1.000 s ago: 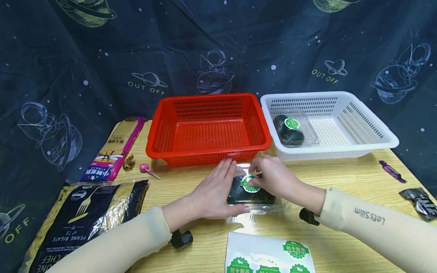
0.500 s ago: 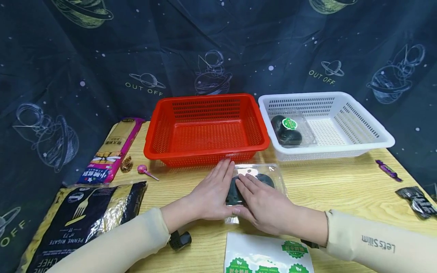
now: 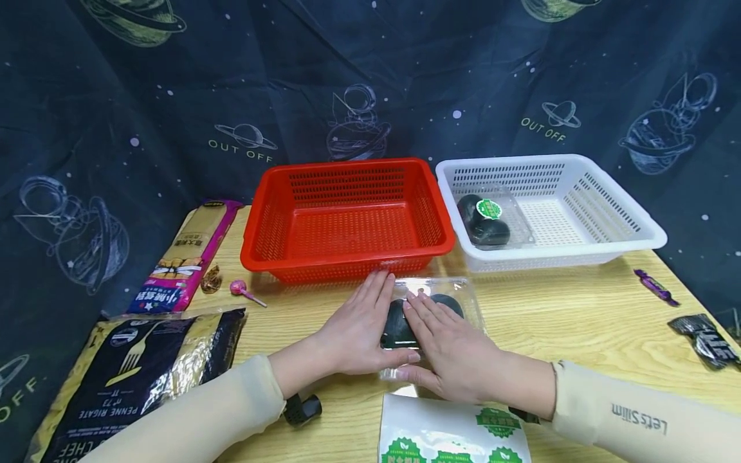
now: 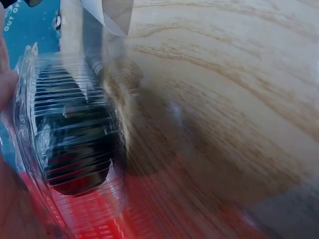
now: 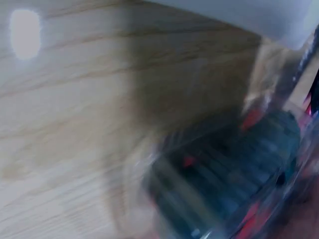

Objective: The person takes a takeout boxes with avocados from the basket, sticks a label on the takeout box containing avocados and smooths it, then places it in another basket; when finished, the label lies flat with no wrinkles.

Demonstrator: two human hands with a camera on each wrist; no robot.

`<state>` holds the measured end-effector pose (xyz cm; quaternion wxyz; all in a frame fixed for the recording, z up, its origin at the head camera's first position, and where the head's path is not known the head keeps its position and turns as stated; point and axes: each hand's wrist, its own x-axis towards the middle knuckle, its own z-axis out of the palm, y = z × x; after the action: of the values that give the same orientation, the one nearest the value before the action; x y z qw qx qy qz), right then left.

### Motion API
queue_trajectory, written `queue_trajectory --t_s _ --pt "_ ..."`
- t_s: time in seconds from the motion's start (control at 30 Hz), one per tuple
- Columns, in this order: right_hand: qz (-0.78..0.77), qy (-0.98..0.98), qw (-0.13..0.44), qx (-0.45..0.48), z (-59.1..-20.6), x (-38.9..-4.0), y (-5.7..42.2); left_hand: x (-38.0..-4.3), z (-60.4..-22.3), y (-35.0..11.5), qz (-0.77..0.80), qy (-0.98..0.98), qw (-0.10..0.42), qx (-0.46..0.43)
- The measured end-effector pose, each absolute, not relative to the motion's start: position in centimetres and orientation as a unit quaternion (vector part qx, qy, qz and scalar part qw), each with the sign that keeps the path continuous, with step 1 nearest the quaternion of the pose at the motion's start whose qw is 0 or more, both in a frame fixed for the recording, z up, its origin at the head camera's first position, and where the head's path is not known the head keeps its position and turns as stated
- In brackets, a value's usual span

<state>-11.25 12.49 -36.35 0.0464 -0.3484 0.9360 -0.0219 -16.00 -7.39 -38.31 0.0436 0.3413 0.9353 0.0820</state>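
Observation:
A clear plastic clamshell box (image 3: 473, 307) lies on the table with dark green oval objects (image 3: 395, 329) inside. My left hand (image 3: 357, 333) rests along its left side, fingers straight and thumb across the near edge. On top of the lid, my right hand (image 3: 457, 354) lies flat with straight fingers, covering the spot where a green-and-white round sticker was. The left wrist view shows the box's ribbed side (image 4: 75, 107) close up; the right wrist view is blurred. Just in front of the box is a white sheet of green stickers (image 3: 431, 418).
Behind stand a red basket (image 3: 347, 263) and a white basket (image 3: 567, 251); the white one holds a stickered clear box (image 3: 492, 222). Pasta bags (image 3: 150, 366), a lollipop (image 3: 238, 287) and a brown wrapped candy (image 3: 211, 280) lie left. Purple (image 3: 657, 287) and black (image 3: 705, 341) wrapped pieces lie right.
My right hand went from pinching at the sticker on the lid to lying flat over it, then shifted slightly, its thumb parting from the left thumb. My left hand stayed at the box's side.

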Motion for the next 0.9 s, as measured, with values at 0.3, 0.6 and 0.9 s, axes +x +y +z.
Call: queue_trajectory --t_s 0.3,0.6,0.9 --pt "-0.010 0.938 0.007 -0.347 -36.6 -10.9 14.0 -15.9 -38.5 -7.7 0.089 0.937 0.030 0.337" --pt "-0.015 0.940 0.032 -0.340 -35.9 -10.9 14.6 -15.8 -38.5 -7.5 0.103 0.937 0.029 0.333" --pt "-0.026 0.911 0.053 -0.409 -35.9 -12.1 12.9 -15.9 -38.5 -7.5 0.084 0.934 0.029 0.346"
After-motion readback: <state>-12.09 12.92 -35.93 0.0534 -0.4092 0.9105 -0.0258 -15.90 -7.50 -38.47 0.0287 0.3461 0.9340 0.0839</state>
